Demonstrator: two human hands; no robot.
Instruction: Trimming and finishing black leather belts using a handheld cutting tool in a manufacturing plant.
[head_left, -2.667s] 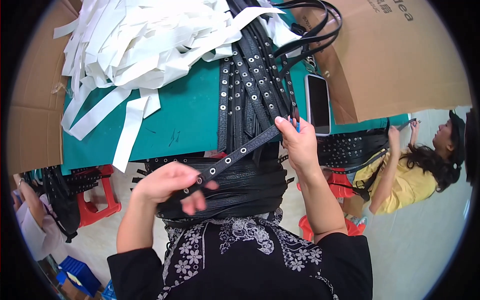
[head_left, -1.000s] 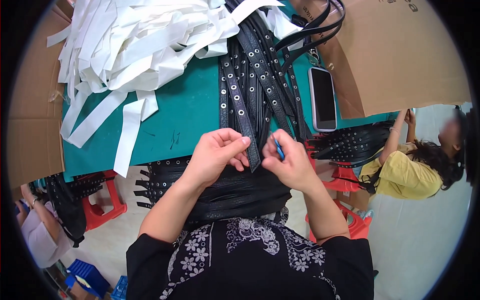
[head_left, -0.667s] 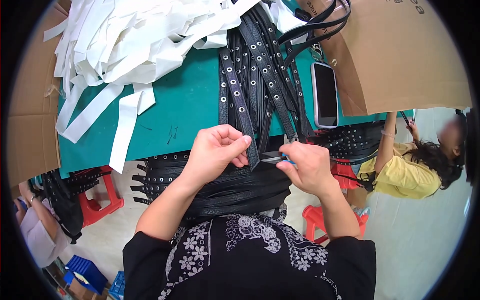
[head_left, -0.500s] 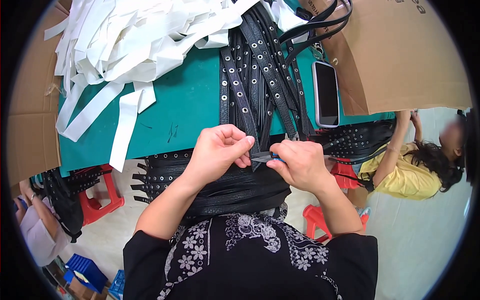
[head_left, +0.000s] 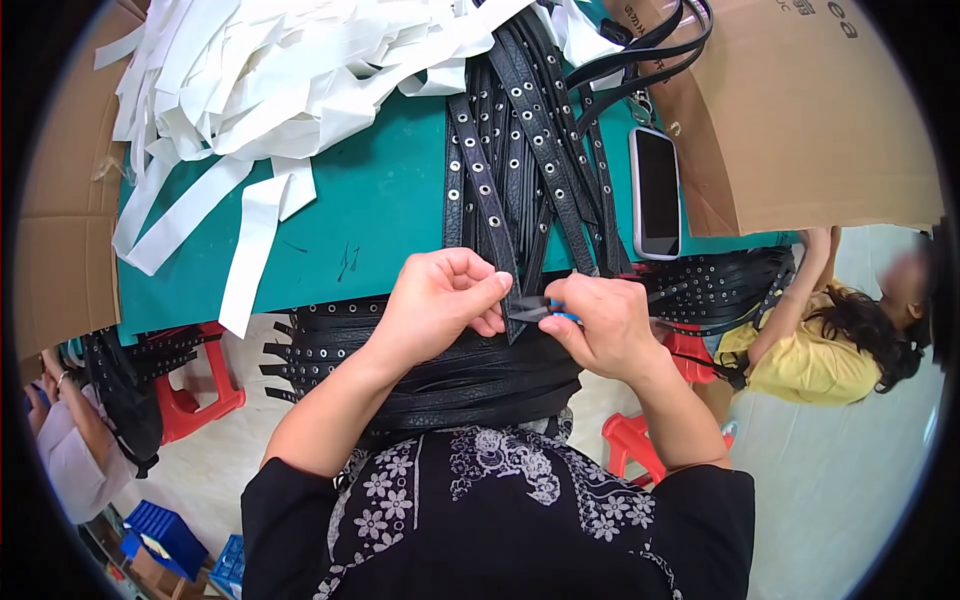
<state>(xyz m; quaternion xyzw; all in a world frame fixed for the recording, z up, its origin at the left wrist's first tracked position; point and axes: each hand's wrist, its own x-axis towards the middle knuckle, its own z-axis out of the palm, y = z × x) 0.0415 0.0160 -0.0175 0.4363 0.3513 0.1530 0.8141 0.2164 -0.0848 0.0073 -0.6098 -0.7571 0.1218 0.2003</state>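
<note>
My left hand pinches the pointed lower end of a black eyelet strap between thumb and fingers, just past the table's near edge. Small snips with blue handles are gripped in my right hand. Their blades point left and lie at the strap's tip; whether they touch it I cannot tell. More black straps with metal eyelets hang in a bundle over the table edge. Across my lap lies a thick stack of black straps, its eyelet ends showing at the left.
A teal table carries a heap of white strips and a phone. Cardboard boxes stand at right and left. Red stools are below. A person in yellow sits at right; another person's sleeve shows left.
The snips have shifted slightly right, and more of the blue handle shows in my right hand. My left hand keeps its pinch on the strap end.
</note>
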